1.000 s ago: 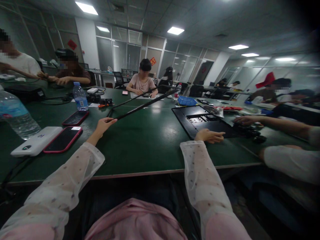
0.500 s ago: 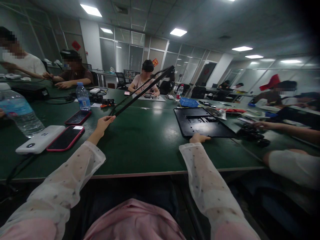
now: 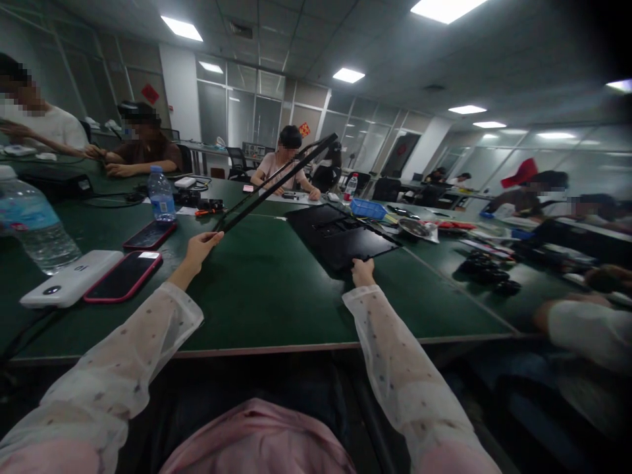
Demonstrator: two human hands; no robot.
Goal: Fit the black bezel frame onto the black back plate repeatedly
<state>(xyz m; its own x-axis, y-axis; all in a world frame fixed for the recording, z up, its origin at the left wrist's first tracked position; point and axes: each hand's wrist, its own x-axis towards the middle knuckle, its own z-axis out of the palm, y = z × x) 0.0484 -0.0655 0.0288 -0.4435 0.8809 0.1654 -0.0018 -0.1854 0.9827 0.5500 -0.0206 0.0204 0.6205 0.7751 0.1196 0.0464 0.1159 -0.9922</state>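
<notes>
Between the thumb and fingers of my left hand (image 3: 201, 251) is one end of a thin black rectangular frame (image 3: 281, 183), like a screen bezel. It slants up and away to the right above the table, seen nearly edge-on. My right hand (image 3: 363, 271) pinches the near edge of a black laptop cover (image 3: 340, 245), a flat panel with cutouts and small ribs. The cover is low over the green table (image 3: 276, 289), its far left corner tipped toward the middle; whether it touches the surface I cannot tell.
To my left are two red-cased phones (image 3: 126, 276), a white power bank (image 3: 74, 280) and water bottles (image 3: 162, 194). A blue basket (image 3: 368, 209), a metal bowl (image 3: 413, 229) and black parts (image 3: 486, 268) are at right. A person (image 3: 284, 168) sits opposite; others work on both sides.
My right hand has shifted left with the laptop cover, which has turned and moved toward the table's middle. My left hand and the frame have barely moved.
</notes>
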